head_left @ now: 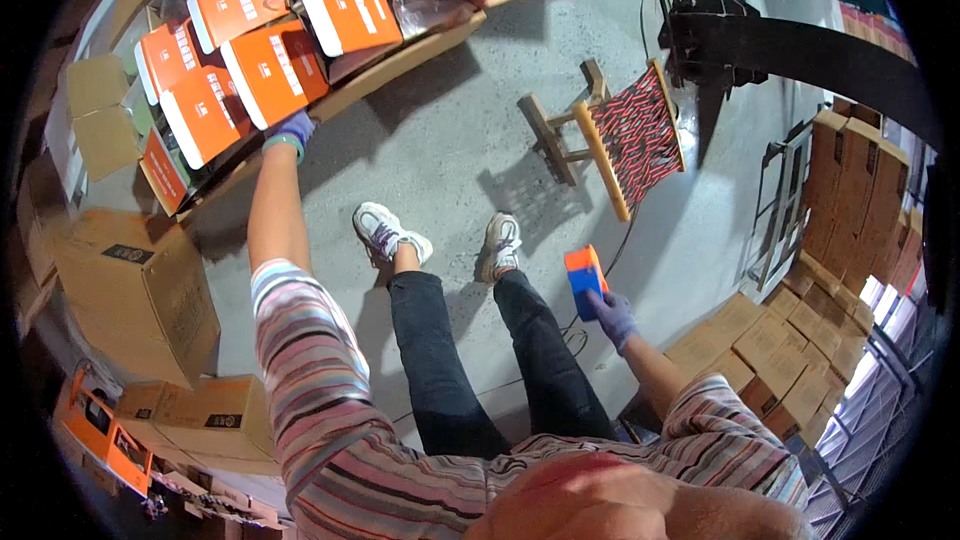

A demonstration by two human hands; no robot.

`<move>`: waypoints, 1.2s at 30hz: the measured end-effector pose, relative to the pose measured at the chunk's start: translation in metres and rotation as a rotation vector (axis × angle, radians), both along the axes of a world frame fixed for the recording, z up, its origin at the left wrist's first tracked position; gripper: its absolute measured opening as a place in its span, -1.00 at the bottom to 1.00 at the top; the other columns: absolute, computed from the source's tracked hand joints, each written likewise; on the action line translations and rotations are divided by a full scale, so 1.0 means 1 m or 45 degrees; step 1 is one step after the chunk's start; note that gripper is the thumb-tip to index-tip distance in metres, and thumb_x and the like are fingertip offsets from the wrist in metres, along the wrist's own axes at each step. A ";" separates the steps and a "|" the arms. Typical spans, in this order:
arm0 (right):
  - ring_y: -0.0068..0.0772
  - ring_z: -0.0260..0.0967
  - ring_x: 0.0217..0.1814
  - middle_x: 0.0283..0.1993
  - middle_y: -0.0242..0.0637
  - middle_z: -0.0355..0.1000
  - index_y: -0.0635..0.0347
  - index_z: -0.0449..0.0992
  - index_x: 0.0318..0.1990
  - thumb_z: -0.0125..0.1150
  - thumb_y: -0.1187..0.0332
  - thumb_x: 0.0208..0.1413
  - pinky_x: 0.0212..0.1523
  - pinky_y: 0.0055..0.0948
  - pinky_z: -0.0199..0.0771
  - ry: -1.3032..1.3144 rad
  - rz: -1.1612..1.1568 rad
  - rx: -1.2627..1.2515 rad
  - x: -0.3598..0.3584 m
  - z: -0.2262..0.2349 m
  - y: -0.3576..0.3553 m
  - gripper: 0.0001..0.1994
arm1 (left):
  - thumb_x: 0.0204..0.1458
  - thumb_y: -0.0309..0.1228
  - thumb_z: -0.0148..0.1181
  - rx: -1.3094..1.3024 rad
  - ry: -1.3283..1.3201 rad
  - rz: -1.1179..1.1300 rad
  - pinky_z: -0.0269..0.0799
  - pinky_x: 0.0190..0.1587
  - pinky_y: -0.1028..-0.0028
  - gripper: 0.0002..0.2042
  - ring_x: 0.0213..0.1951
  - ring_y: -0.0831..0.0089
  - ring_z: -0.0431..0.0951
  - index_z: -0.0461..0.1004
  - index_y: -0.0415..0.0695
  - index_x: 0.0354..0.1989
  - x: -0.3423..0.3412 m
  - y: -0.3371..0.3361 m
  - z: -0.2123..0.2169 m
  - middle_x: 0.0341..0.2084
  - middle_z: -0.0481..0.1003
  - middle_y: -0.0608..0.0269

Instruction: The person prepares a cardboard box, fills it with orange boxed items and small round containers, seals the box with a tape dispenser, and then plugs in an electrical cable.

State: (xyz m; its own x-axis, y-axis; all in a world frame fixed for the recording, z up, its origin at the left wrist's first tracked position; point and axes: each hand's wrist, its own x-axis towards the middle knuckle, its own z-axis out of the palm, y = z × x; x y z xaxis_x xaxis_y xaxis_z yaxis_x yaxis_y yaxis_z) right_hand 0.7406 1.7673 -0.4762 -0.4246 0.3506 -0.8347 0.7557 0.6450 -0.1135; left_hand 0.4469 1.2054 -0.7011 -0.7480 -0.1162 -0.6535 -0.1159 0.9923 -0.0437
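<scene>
My left hand [292,128], in a purple glove with a green band at the wrist, reaches to the near edge of an orange and white box [275,75]. Its fingers are mostly hidden there, so their grip is unclear. Around that box stand several similar orange and white boxes [350,12] with raised flaps, some with clear plastic showing inside. Out to the right, over the floor, my right hand [617,320] is closed on a blue and orange block-shaped object [584,280]. Its exact kind cannot be made out.
A wooden stool [635,140] with a red and black woven seat stands ahead. Brown cartons are stacked at left [140,280] and right [790,340]. A black curved arm [800,50] crosses the upper right. A cable [630,230] runs along the grey floor.
</scene>
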 end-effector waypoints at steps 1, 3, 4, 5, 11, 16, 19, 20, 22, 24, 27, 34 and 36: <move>-0.17 0.46 -0.40 -0.46 0.01 0.47 0.36 0.53 -0.34 0.04 -0.11 0.02 -0.35 -0.25 0.35 -0.047 0.092 -0.068 -0.036 0.001 -0.029 -0.44 | -0.13 0.04 0.19 -0.113 0.065 0.013 0.17 0.14 0.16 -0.33 0.13 0.04 0.26 0.26 -0.15 0.10 0.026 -0.037 0.006 0.10 0.27 -0.07; -0.14 0.46 -0.35 -0.43 0.02 0.48 0.35 0.53 -0.32 0.04 -0.13 0.01 -0.30 -0.25 0.36 -0.101 0.171 -0.133 -0.060 -0.025 -0.016 -0.43 | -0.13 0.04 0.18 -0.205 0.075 -0.067 0.13 0.17 0.16 -0.31 0.16 0.02 0.21 0.22 -0.13 0.13 0.053 -0.019 0.010 0.14 0.22 -0.05; -0.15 0.47 -0.33 -0.41 0.01 0.48 0.35 0.53 -0.30 0.04 -0.15 0.00 -0.27 -0.27 0.37 -0.104 0.159 -0.174 -0.082 -0.029 -0.019 -0.41 | -0.09 -0.02 0.15 -0.181 0.038 -0.101 0.11 0.19 0.15 -0.36 0.16 -0.01 0.21 0.23 -0.11 0.14 0.069 -0.006 0.022 0.14 0.24 -0.02; -0.17 0.47 -0.31 -0.40 0.01 0.49 0.35 0.52 -0.29 0.04 -0.16 -0.01 -0.24 -0.28 0.38 -0.091 0.152 -0.205 -0.104 -0.037 -0.020 -0.40 | -0.05 -0.08 0.12 -0.148 0.017 -0.128 0.10 0.20 0.14 -0.41 0.16 -0.04 0.21 0.24 -0.09 0.15 0.086 0.017 0.032 0.14 0.25 0.02; -0.23 0.48 -0.37 -0.38 -0.03 0.51 0.35 0.55 -0.30 0.11 -0.14 -0.04 -0.27 -0.38 0.42 -0.165 -0.425 -0.287 -0.185 -0.136 -0.020 -0.42 | 0.01 -0.18 0.02 0.067 0.172 0.204 0.09 0.18 0.07 -0.46 0.09 -0.12 0.26 0.16 -0.10 0.17 0.159 0.065 0.071 0.07 0.28 -0.15; -0.35 0.44 -0.38 -0.36 -0.18 0.50 0.37 0.51 -0.28 0.09 0.05 0.03 -0.33 -0.38 0.39 0.310 0.481 -0.356 -0.153 -0.198 0.006 -0.56 | 0.02 -0.21 -0.02 -0.108 0.134 0.055 0.10 0.18 0.10 -0.54 0.09 -0.08 0.27 0.24 -0.14 0.09 0.254 0.099 0.088 0.07 0.27 -0.17; -0.44 0.42 -0.22 -0.20 -0.26 0.49 0.29 0.48 -0.16 0.01 0.31 0.11 -0.23 -0.46 0.39 0.438 0.184 -0.695 -0.131 -0.204 0.009 -0.74 | 0.03 -0.23 -0.05 -0.257 0.133 -0.063 0.10 0.17 0.11 -0.58 0.09 -0.06 0.27 0.28 -0.17 0.04 0.292 0.102 0.104 0.06 0.27 -0.18; -0.44 0.41 -0.20 -0.18 -0.26 0.48 0.28 0.48 -0.16 0.00 0.33 0.12 -0.19 -0.47 0.39 0.406 0.165 -0.690 -0.121 -0.191 -0.008 -0.75 | 0.03 -0.24 -0.06 -0.340 0.120 -0.111 0.11 0.17 0.12 -0.59 0.09 -0.05 0.27 0.30 -0.18 0.03 0.311 0.097 0.115 0.06 0.27 -0.18; -0.45 0.41 -0.19 -0.16 -0.25 0.48 0.28 0.48 -0.15 -0.01 0.33 0.12 -0.14 -0.48 0.39 0.599 0.000 -0.734 -0.106 -0.171 -0.022 -0.75 | 0.04 -0.25 -0.07 -0.405 0.142 -0.227 0.11 0.17 0.13 -0.62 0.09 -0.04 0.28 0.33 -0.19 0.00 0.324 0.105 0.136 0.06 0.27 -0.19; -0.45 0.40 -0.15 -0.15 -0.23 0.48 0.29 0.47 -0.13 -0.02 0.33 0.13 -0.10 -0.48 0.38 0.607 -0.080 -0.752 -0.104 -0.158 -0.018 -0.74 | 0.02 -0.26 -0.06 -0.164 0.146 -0.092 0.12 0.16 0.12 -0.63 0.08 -0.04 0.29 0.35 -0.20 -0.03 0.323 0.126 0.167 0.06 0.27 -0.20; -0.38 0.42 -0.07 -0.11 -0.15 0.46 0.47 0.43 -0.10 0.06 0.19 0.15 -0.03 -0.41 0.40 0.299 -0.789 -0.910 -0.099 -0.180 0.003 -0.59 | 0.00 -0.22 -0.01 0.234 -0.568 0.065 0.22 0.08 0.12 -0.62 0.01 -0.03 0.36 0.37 -0.16 -0.04 0.279 0.167 0.221 -0.02 0.34 -0.16; -0.07 0.43 -0.08 -0.17 0.07 0.47 0.42 0.49 -0.21 0.08 0.22 -0.03 -0.07 -0.30 0.37 0.332 -0.186 -0.574 -0.099 -0.225 -0.001 -0.62 | -0.01 -0.12 0.08 0.992 0.540 -0.560 0.08 0.15 0.09 -0.53 0.03 0.07 0.32 0.36 -0.23 -0.03 0.001 0.346 0.305 -0.08 0.38 -0.01; -0.01 0.43 -0.10 -0.18 0.10 0.46 0.42 0.50 -0.27 0.08 0.22 -0.05 -0.10 -0.28 0.39 0.242 -0.112 -0.232 -0.103 -0.241 0.010 -0.64 | -0.01 0.09 -0.01 0.945 0.505 -0.725 0.09 0.13 0.09 -0.39 0.05 0.10 0.31 0.31 -0.22 0.01 -0.060 0.391 0.281 -0.07 0.37 -0.04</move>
State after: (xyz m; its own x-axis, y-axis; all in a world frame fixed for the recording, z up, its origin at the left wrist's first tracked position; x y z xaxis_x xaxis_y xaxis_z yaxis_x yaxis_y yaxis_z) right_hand 0.6375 1.7777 -0.7168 -0.5545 0.2444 -0.7955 0.7617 0.5341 -0.3668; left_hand 0.3865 1.5967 -0.4197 -0.7443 0.6590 -0.1083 0.5100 0.6656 0.5449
